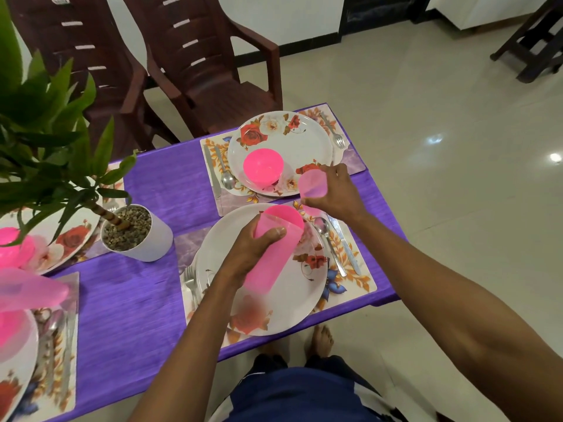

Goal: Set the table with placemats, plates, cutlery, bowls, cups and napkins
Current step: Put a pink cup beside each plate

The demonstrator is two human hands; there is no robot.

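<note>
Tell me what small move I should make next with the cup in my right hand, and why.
Probably lower the right hand's pink cup onto the far placemat, just right of the far plate. That setting already shows plate, pink bowl, spoon, knife and fork but no cup, and your hand hovers beside it. The left hand holds another cup over the near plate.

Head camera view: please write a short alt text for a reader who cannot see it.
A person's left hand grips a pink cup above the near floral plate, while the right hand holds a second pink cup by the far plate. Placemats, cutlery and a pink bowl lie on a purple tablecloth.
</note>
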